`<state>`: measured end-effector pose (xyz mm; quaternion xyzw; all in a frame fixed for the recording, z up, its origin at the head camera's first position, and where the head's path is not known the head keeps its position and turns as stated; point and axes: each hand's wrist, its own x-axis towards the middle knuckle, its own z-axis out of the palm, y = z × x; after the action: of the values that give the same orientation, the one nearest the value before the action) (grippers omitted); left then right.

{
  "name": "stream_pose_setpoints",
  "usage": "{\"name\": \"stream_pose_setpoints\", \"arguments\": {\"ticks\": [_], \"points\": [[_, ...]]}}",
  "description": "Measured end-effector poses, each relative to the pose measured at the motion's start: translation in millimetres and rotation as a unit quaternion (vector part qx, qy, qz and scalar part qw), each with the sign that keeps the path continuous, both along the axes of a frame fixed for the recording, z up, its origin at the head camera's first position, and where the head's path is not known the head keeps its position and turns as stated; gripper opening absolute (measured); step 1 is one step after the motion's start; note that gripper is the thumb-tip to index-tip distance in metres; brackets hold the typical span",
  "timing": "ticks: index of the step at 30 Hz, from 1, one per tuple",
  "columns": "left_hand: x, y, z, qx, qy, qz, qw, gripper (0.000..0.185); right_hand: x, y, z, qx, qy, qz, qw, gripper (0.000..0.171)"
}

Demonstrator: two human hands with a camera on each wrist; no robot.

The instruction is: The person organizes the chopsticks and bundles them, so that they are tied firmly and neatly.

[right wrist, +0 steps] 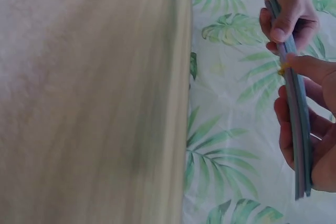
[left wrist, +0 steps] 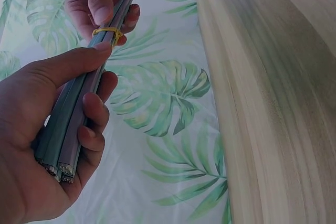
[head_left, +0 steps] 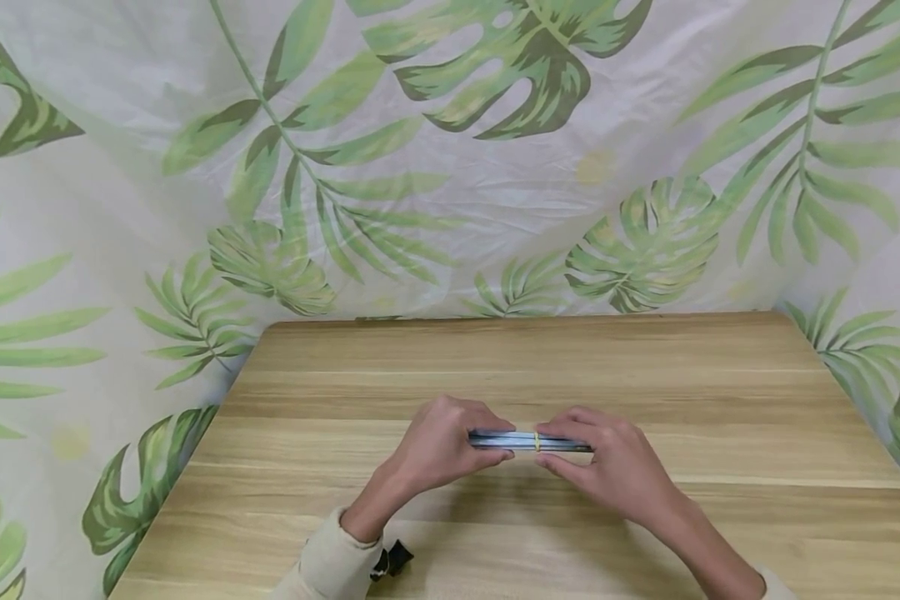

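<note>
A thin bundle of grey-blue strips is held level just above the wooden table, edge toward me. A yellow rubber band wraps it near the middle. My left hand grips the bundle's left end, thumb on top and fingers curled beneath, as the left wrist view shows with the strips and band. My right hand pinches the right part of the bundle beside the band; in the right wrist view the strips run between its thumb and fingers.
A white cloth with green leaf print hangs behind the table and drapes down both sides. A small black clip-like object sits by my left sleeve near the table's front edge.
</note>
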<state>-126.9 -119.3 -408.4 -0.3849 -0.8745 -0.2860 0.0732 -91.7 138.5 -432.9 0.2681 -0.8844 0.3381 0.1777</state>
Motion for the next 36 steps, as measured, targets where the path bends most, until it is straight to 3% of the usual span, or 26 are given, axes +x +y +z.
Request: {"name": "stream_pose_setpoints", "arguments": {"ticks": [10, 17, 26, 36], "points": [[-2.4, -4, 0.8, -0.006, 0.0, 0.004, 1.0, 0.023, 0.1, 21, 6.4, 0.004, -0.038, 0.007, 0.999, 0.028], [-1.4, -6, 1.0, -0.006, -0.001, 0.013, 0.9999, 0.024, 0.9, 36, 5.9, -0.003, -0.061, -0.013, 0.998, 0.026], [-2.5, -7, 0.0, -0.004, 0.003, 0.014, 0.9999, 0.025, -1.5, 49, -1.2, -0.016, -0.024, -0.001, 1.0, 0.029], [-1.9, -8, 0.3, 0.014, -0.032, 0.006, 0.9994, 0.027, -2.5, 55, -4.4, -0.052, 0.01, 0.018, 0.998, 0.033]]}}
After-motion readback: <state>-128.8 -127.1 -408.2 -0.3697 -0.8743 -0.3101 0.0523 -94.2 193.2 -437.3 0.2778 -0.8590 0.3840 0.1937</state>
